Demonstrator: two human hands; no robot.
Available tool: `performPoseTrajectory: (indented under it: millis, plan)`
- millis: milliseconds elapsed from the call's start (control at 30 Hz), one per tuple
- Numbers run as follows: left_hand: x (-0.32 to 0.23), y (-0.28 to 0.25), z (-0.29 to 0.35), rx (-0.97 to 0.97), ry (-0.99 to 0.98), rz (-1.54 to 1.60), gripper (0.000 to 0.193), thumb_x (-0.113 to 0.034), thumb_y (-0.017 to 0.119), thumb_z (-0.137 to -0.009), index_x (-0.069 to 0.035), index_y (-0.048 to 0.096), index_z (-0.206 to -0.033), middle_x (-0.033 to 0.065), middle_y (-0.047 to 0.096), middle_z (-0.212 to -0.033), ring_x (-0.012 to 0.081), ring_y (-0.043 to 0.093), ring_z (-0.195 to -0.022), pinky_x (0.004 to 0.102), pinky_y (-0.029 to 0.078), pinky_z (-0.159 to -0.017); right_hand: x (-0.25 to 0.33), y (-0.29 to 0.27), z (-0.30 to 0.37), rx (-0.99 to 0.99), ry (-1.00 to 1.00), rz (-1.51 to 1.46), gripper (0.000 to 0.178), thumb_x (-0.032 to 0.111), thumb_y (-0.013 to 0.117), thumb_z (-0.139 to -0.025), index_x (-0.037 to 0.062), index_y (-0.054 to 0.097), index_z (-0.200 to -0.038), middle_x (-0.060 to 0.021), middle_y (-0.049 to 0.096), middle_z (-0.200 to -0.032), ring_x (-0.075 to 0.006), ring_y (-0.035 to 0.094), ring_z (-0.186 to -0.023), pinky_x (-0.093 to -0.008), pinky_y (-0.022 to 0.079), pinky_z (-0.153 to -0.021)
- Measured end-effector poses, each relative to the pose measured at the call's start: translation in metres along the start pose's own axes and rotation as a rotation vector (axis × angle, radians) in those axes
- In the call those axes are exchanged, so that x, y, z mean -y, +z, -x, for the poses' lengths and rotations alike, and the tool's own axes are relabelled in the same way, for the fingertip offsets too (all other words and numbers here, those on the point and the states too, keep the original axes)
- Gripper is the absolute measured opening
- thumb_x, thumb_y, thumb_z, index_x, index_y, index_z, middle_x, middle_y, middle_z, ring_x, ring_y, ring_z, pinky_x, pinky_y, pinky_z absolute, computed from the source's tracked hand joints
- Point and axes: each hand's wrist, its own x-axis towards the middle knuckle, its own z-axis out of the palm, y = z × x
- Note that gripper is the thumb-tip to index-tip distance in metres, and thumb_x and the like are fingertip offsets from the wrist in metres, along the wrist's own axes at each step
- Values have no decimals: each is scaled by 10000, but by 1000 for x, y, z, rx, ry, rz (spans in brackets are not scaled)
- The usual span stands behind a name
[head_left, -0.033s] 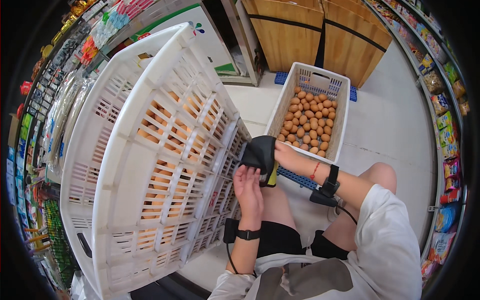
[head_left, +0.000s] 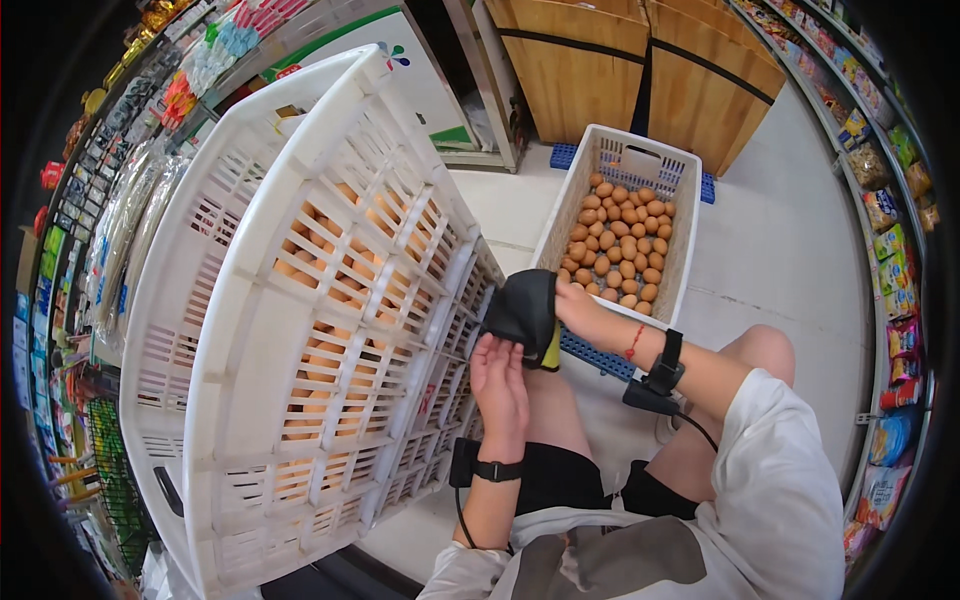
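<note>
A black piece, apparently cloth, with a yellow-green edge [head_left: 522, 312] is between my hands, beside the tall white crate. My right hand [head_left: 580, 304] grips its right side, fingers partly hidden behind it. My left hand [head_left: 500, 380] lies palm up below it, fingers stretched out, the fingertips touching its lower edge. To the left, a white slotted crate [head_left: 255, 400] stands tilted on its side, with brown eggs [head_left: 335, 260] showing through the slots. Beyond my right hand, a white crate [head_left: 683, 240] on the floor holds several brown eggs [head_left: 622, 235].
Another white crate [head_left: 165, 330] stands behind the tilted one. Blue slatted plastic pieces [head_left: 598, 356] lie at the floor crate. Wooden panels [head_left: 575, 80] stand behind it. Shelves of packaged goods [head_left: 888, 240] line the right; hanging goods [head_left: 130, 230] crowd the left. My bare knees are close below.
My right hand and the black piece have shifted slightly right and up. My left hand has moved very little; the crates and eggs stay put.
</note>
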Motion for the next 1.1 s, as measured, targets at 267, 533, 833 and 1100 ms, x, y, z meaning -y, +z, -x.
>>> performPoseTrajectory:
  millis: [267,533,833,1100]
  plan:
    - [48,-44,5,-91,-438,-20,119,-100,508,-999,-60,525,-1110,71,618,-1053,158,618,-845,259,502,-715,50,-21,8,20,104,-704,391,316,413,-1015,12,585,-1191,-94,654,-1112,-161,641,-974,-304,526,-878]
    - [43,-17,4,54,-146,154,269,-244,517,-1004,-83,578,-1210,8,595,-1221,146,508,-1136,329,426,-932,68,-19,-6,-28,-71,-706,396,286,373,-1018,-8,584,-1178,-111,653,-1130,-191,637,-1020,-330,511,-920]
    - [1,-28,-3,54,292,-316,243,-9,551,-918,46,627,-1142,109,637,-1197,202,600,-1093,332,443,-999,12,-32,-38,-163,-276,105,273,-72,510,-862,1,604,-1107,-58,667,-1054,-146,621,-960,-286,509,-845]
    - [-25,-10,-6,-108,505,-996,188,-29,638,-832,79,652,-986,142,700,-988,232,656,-910,345,491,-851,-14,14,-79,-199,-461,660,144,45,610,-761,-54,554,-851,-275,612,-815,-447,604,-845,-450,496,-720]
